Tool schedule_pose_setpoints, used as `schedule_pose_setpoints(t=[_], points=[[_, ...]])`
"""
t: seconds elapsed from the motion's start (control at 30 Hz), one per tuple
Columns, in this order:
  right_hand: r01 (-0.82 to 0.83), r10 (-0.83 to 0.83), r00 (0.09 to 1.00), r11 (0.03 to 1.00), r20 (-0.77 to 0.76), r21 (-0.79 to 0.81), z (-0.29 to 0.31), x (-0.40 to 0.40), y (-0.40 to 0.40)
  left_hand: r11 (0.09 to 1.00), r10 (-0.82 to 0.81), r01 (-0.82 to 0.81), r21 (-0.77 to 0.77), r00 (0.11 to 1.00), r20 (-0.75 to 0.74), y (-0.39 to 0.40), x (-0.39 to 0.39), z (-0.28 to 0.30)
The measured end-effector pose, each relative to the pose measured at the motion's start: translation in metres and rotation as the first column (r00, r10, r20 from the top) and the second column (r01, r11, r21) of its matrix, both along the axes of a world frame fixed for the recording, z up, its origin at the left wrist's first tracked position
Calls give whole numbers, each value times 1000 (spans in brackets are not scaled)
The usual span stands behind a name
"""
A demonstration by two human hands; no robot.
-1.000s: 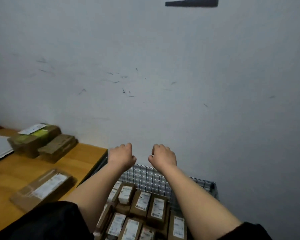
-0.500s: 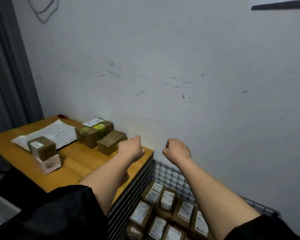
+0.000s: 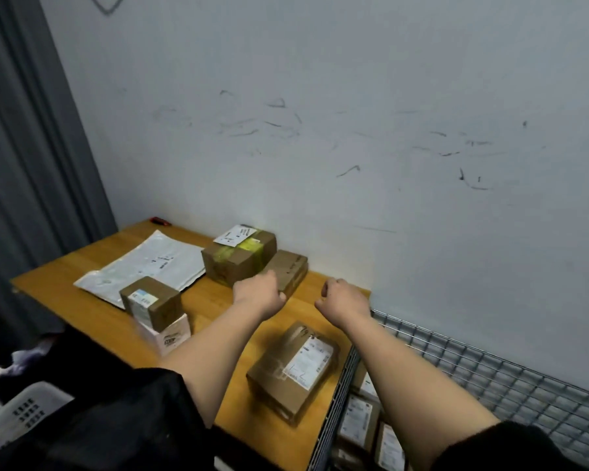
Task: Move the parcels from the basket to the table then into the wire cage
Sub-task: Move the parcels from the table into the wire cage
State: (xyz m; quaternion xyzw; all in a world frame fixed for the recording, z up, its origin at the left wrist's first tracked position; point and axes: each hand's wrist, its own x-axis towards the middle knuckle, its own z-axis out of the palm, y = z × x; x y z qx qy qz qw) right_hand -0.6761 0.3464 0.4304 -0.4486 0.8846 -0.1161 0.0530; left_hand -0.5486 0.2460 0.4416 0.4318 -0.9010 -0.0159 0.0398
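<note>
Above table (image 3: pixel 82 300): left hand (image 3: pixel 261 294), right hand (image 3: pixel 346 302) fingers curled, holding nothing; parcels below.

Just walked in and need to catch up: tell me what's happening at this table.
A person is sorting parcels. Both hands are curled and hold nothing: the left hand hovers in front of the flat brown cardboard box by the wall, the right hand over the corner of the orange wooden table. A brown cardboard parcel with a white label lies near the table's edge, beside the grey wire cage, which already holds labelled boxes. A white plastic basket sits at lower left.
</note>
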Motion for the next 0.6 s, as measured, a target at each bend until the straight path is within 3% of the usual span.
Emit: schedule_pose_setpoints(t=[0.6], points=[[-9, 8, 999, 1000, 33, 29, -22, -24, -124, 992, 85, -87, 88, 996, 23, -119, 4, -22]])
